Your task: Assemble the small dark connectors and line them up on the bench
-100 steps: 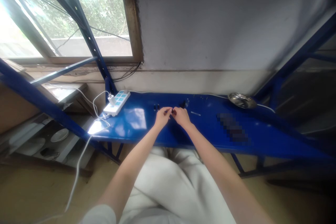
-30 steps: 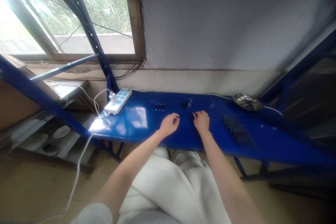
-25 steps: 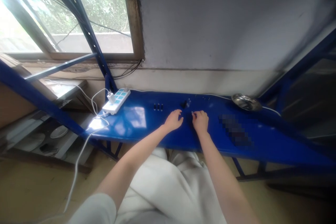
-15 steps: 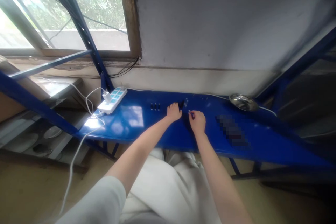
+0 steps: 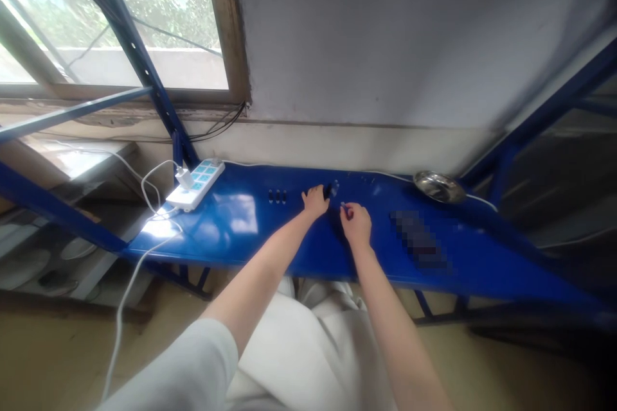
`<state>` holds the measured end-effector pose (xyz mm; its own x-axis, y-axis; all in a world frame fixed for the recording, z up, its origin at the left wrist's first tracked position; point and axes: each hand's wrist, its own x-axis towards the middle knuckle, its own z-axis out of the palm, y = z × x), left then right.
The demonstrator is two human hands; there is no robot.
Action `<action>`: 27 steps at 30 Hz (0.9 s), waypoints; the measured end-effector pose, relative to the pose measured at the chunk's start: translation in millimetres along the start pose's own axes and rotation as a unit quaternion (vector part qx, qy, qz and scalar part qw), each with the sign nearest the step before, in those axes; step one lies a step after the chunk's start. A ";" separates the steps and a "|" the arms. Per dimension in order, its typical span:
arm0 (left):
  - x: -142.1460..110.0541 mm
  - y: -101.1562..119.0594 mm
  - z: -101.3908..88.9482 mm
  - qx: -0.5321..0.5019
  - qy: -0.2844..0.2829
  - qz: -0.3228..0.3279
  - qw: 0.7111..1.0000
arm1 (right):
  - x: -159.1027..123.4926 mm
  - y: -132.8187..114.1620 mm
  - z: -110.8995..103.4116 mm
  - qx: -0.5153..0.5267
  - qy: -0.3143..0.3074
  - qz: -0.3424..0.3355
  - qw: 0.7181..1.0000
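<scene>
My left hand (image 5: pixel 315 200) is low over the blue table, palm down, with one finger stuck out to the left. Its other fingers are bent at a small dark object (image 5: pixel 328 191), which they seem to grip; its kind is too small to make out. Just to the right, my right hand (image 5: pixel 357 223) pinches a small piece with a pale tip (image 5: pixel 344 207) between thumb and fingers. Beyond both hands lie small clear pieces (image 5: pixel 335 188). Left of my left hand, three short dark pieces with pale ends (image 5: pixel 277 196) stand in a row.
A white power strip (image 5: pixel 197 185) with a plugged-in charger rests at the table's left end. A shiny metal dish (image 5: pixel 439 187) is at the back right, and a blurred-out dark object (image 5: pixel 418 239) lies right of my hand. Blue metal posts (image 5: pixel 139 64) frame the table (image 5: pixel 289 250).
The view has shifted slightly, so everything sits a little further left. My left hand has spread one finger outward. The right hand keeps its pinch on the small piece.
</scene>
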<state>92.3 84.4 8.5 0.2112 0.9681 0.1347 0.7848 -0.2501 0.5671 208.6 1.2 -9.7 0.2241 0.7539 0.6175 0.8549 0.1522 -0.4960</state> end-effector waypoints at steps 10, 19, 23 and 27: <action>-3.1 2.9 -6.5 -0.084 0.071 -0.019 0.994 | 0.0 -3.4 -2.5 0.010 0.009 0.026 1.000; -67.1 -2.3 -24.8 -0.401 0.102 -0.034 0.909 | 1.6 -12.3 -7.6 0.059 0.013 0.028 0.998; -83.3 -4.9 -33.9 -0.489 0.109 -0.089 0.861 | 2.4 -38.0 -15.7 0.155 0.020 0.053 0.986; -85.7 -3.9 -41.9 -0.536 0.117 -0.124 0.827 | 0.9 -70.0 -23.7 0.282 0.000 0.084 0.956</action>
<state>46.7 3.0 28.8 -0.0949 0.9954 -0.0116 -0.2075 -0.0084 0.9782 160.1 -23.8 40.0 0.3357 0.7980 0.5005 0.4182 0.3498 -0.8383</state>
